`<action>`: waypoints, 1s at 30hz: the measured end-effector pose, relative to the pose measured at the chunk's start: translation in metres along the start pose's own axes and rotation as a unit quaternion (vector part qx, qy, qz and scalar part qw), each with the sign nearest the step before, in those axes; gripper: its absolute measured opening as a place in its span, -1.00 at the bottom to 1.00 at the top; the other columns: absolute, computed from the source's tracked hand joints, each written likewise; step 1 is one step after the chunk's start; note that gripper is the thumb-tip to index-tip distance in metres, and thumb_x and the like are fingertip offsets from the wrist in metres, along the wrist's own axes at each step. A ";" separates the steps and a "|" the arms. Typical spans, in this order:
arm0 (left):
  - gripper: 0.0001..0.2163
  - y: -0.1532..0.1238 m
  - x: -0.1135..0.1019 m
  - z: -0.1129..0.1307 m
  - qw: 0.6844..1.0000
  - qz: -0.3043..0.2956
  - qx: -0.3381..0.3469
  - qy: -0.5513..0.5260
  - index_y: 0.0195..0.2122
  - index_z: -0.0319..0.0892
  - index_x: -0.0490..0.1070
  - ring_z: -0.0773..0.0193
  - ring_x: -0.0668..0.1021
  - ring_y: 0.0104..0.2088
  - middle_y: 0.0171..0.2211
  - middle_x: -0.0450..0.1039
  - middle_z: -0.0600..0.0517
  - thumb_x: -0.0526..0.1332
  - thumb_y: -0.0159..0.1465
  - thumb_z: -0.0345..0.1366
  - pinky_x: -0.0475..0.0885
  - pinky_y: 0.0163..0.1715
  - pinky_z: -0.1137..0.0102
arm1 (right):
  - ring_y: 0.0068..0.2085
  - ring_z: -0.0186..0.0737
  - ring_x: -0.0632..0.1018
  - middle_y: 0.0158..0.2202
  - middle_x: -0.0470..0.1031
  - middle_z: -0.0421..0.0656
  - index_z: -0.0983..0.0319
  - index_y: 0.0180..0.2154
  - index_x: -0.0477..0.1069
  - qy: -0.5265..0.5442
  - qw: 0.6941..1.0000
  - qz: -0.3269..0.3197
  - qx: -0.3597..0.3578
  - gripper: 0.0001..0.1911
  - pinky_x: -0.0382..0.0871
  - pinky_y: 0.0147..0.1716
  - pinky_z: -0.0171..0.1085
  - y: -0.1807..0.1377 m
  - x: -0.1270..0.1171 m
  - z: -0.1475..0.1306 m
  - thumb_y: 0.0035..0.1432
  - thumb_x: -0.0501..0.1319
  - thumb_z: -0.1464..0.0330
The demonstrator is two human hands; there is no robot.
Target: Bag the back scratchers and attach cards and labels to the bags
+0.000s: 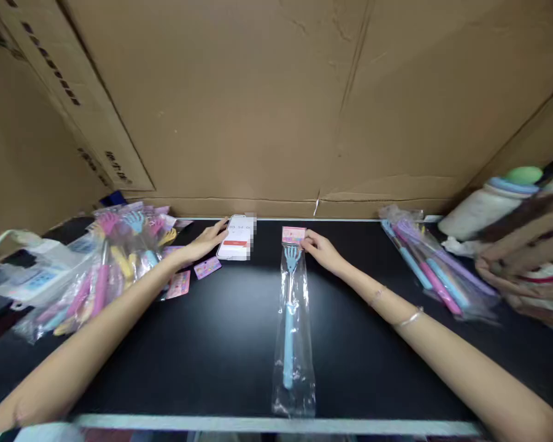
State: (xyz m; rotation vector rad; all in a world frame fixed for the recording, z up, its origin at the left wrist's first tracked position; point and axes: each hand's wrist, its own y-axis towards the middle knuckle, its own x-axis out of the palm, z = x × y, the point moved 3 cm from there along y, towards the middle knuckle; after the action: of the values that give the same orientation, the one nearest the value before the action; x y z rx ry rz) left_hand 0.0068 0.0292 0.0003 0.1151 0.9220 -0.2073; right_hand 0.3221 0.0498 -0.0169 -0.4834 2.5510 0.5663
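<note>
A light-blue back scratcher [289,331] with a hand-shaped head lies upright in the view, inside a clear plastic sleeve with a pink printed card [294,235] at its top. My right hand [321,250] pinches the right edge of that card at the sleeve's top. Further left, my left hand [203,242] rests with fingers stretched out against the left edge of a white-screened phone [236,236]. The phone's right side is blurred out. Just below my left hand lie a purple printed card [207,267] and a pink one [179,284].
Bagged back scratchers in several colours pile up at left [104,276], beside a white box-like item [46,276]. More bagged scratchers [435,261] lie at right, near a white bottle [486,205] and a brown bag [525,264]. Cardboard walls [239,110] surround the black table [203,356].
</note>
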 end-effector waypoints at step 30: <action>-0.60 0.011 0.086 0.115 0.987 -0.003 0.109 -0.119 0.03 -0.13 0.23 0.28 0.53 -0.34 -0.32 0.55 0.07 0.09 0.24 -0.05 0.37 -0.24 0.38 | -0.52 -0.38 0.34 -0.53 0.36 -0.26 0.24 -0.38 0.31 0.132 0.990 0.057 0.005 -0.76 0.22 -0.46 -0.33 0.000 -0.003 -0.007 0.07 0.15 0.18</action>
State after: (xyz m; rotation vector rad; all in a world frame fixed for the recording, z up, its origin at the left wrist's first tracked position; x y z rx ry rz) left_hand 0.1493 0.0078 0.0002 0.2830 0.6599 -0.3209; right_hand 0.3221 0.0472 -0.0095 -0.4373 2.8470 0.5613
